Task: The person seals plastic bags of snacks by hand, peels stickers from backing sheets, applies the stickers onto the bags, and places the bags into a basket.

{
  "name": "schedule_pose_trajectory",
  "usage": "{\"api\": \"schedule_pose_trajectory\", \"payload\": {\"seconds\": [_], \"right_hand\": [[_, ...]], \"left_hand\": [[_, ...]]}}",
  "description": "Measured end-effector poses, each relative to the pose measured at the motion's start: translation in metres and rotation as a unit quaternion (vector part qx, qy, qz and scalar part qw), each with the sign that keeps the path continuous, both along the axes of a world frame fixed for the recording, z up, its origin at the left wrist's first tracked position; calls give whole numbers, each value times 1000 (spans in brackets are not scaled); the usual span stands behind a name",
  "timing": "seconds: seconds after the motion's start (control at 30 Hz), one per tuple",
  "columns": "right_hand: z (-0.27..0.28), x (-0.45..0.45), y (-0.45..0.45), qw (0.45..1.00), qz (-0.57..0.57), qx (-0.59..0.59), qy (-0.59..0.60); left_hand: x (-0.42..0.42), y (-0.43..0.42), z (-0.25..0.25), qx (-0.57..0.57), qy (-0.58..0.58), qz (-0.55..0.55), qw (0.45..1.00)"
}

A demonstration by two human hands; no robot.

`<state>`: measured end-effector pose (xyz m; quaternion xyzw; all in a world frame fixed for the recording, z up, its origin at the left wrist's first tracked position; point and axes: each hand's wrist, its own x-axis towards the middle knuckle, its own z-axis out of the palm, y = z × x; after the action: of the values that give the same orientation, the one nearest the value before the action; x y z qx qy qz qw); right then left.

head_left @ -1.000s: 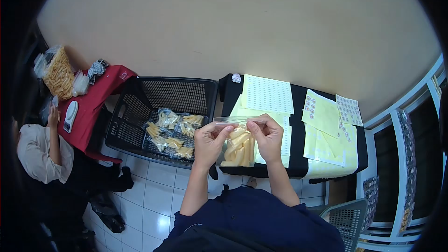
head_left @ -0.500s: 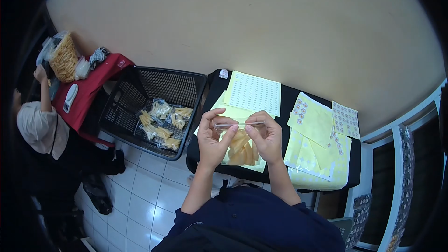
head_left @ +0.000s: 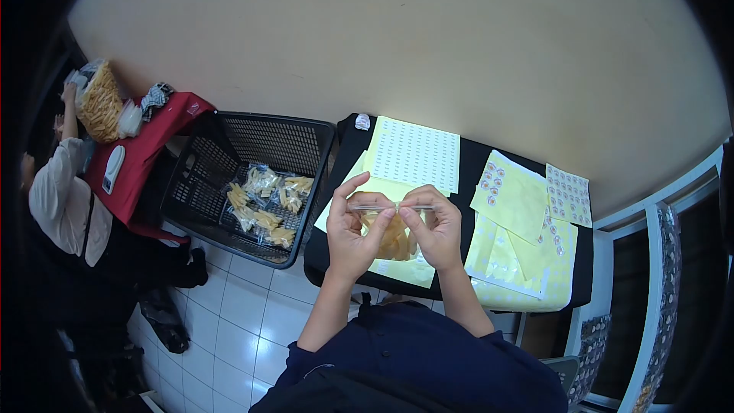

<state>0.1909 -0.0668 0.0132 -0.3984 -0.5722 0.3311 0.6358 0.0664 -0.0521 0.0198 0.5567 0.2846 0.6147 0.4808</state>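
A clear plastic bag (head_left: 395,243) of pale yellow snack sticks hangs from both my hands, over the yellow sheets on the black-covered table. My left hand (head_left: 353,233) pinches the bag's top edge from the left, its index finger raised away. From the right, my right hand (head_left: 433,228) pinches the same edge, and the two thumbs almost meet at the middle. Behind the bag lies a label sheet (head_left: 417,149) with rows of small print. The fingers partly hide the upper part of the bag.
More sticker sheets (head_left: 520,199) lie on the right of the table. A black basket (head_left: 252,134) to the left holds several filled bags (head_left: 264,195). Beyond it, another person (head_left: 65,199) reaches toward a large snack bag (head_left: 103,103) on a red-covered table (head_left: 141,176) with a white scale (head_left: 114,167).
My thumbs have moved closer together along the bag's edge, and the bag's lower part has swung upward. The other person's arm has shifted at the large snack bag.
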Motion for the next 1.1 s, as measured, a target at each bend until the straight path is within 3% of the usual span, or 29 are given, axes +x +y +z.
{"api": "schedule_pose_trajectory", "payload": {"seconds": [1.1], "right_hand": [[6,-72,31,992,-111,57,-24]], "left_hand": [[-56,38,3,17,-2,-1,1000]]}}
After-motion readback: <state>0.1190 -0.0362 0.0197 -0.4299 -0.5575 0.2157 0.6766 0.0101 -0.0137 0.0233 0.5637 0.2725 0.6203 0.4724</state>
